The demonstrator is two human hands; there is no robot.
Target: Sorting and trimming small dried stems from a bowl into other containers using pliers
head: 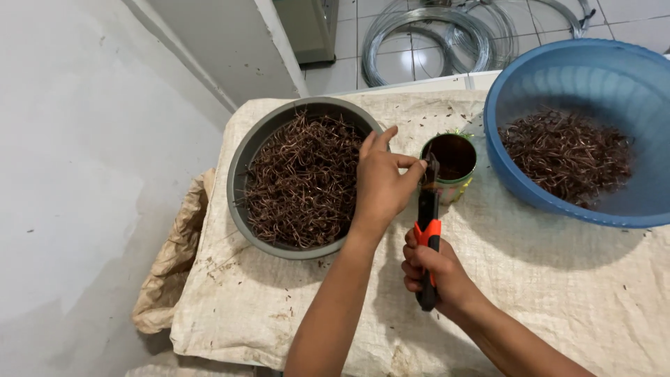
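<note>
The right hand [436, 276] is clenched around the black and orange handles of a pair of pliers [427, 230], whose dark metal nose points up toward the left hand [382, 183]. The left hand's thumb and forefinger pinch together at the plier tip, apparently on a small brown piece too fine to make out. Just beyond stands a small round tin can [451, 166] with a green printed wrapper and a dark, rusty inside. Left of it, a round grey plastic basin [241, 174] holds a tangle of thin coppery wire bits [300, 181]. On the right, a large blue plastic basin [516, 178] holds a darker heap of similar wire pieces [569, 153]. All rest on a coarse woven off-white sack cloth [544, 279]. Shiny coils of steel wire [433, 38] lie on the tiled floor behind.
</note>
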